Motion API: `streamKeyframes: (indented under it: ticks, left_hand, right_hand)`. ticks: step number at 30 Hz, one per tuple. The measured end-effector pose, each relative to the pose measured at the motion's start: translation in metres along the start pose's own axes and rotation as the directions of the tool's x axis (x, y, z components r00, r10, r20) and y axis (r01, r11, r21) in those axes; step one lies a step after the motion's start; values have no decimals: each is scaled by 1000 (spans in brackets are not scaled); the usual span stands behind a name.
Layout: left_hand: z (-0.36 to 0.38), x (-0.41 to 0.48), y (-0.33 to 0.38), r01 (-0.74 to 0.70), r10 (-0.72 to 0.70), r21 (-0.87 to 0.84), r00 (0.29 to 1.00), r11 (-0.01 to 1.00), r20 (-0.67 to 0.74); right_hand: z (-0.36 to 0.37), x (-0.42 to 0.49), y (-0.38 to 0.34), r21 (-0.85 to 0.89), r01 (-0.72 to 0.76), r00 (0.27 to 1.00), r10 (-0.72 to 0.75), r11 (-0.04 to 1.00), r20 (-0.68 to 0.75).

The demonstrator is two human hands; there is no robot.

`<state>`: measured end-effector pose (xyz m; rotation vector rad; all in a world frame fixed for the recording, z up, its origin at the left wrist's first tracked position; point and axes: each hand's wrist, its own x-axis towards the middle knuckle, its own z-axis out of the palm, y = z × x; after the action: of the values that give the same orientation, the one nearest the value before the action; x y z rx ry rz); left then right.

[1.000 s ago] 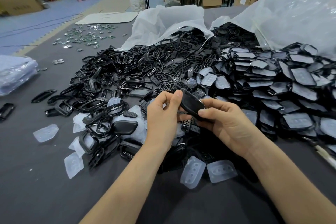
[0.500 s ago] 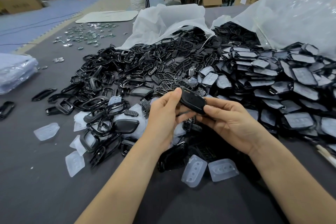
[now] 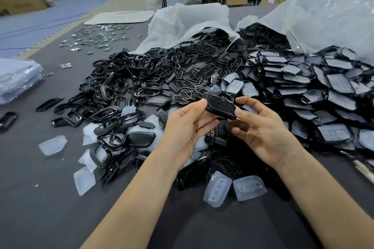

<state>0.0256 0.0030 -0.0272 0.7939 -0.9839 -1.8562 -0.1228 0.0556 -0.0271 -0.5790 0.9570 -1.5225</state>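
A black key-fob shell [image 3: 219, 105] is held up between both hands, above the pile at the table's middle. My left hand [image 3: 187, 127] pinches its left end with thumb and fingers, palm turned towards me. My right hand [image 3: 263, 129] holds its right end between thumb and fingertips. A loose heap of black plastic frames and button pads [image 3: 141, 87] spreads to the left and behind. Stacked black shells with clear film [image 3: 303, 91] fill the right side.
Clear moulded covers [image 3: 217, 189] lie near my forearms and at the left [image 3: 53, 144]. Two white plastic bags [image 3: 188, 22] spill parts at the back. Small metal pieces [image 3: 95, 36] lie scattered far left. A wrapped bundle [image 3: 16, 79] sits at the left edge of the grey table [image 3: 40, 208].
Both hands have lifted the black shell a little and turned palm-up. My fingers have loosened from a tight grip to a pinch at each end.
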Motion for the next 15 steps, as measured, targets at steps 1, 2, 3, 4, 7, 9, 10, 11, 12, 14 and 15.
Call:
streamKeyframes:
  ticks: [1,2,3,4,7,9,10,11,12,14,15]
  left_hand:
    - [0,0,0,3,-3,5,1000,1000,-1]
    - [-1,0,0,6,-6,6,1000,1000,-6]
    - [-1,0,-1,11,-11,9,1000,1000,-15]
    - [-1,0,-1,17,-16,16,1000,1000,-25]
    - [0,0,-2,25,-24,37,999,999,-44]
    - [1,-1,-2,22,-21,39,999,999,-39]
    - [2,-2,-2,15,-14,29,999,999,-35]
    - [2,-2,-2,9,-9,4,999,1000,-35]
    - [3,-3,-2,6,-7,-29,999,1000,-42]
    - [5,-3,-2,-5,2,-70,999,998,-51]
    - [6,-3,-3,-8,5,-62,999,998,-50]
  right_hand:
    - [0,0,0,-14,-4,1000,4,1000,-12]
    - [1,-1,0,-28,-12,1000,11,1000,-18]
    - [1,-1,0,-41,-23,1000,22,999,-18]
    - [0,-2,-1,-54,-37,999,36,998,-15]
    - [-1,-1,-3,-63,-86,996,85,994,-18]
    - [-1,0,-3,-30,-86,996,86,996,-10]
    - [-2,0,-2,-16,-69,998,69,997,0]
    - [-1,0,-1,-19,-36,999,36,999,11]
    - [-1,0,-1,-50,16,1000,-15,999,25]
    - [-2,0,-1,-198,163,986,-155,966,58]
    - [-3,0,-2,-298,236,972,-223,925,78]
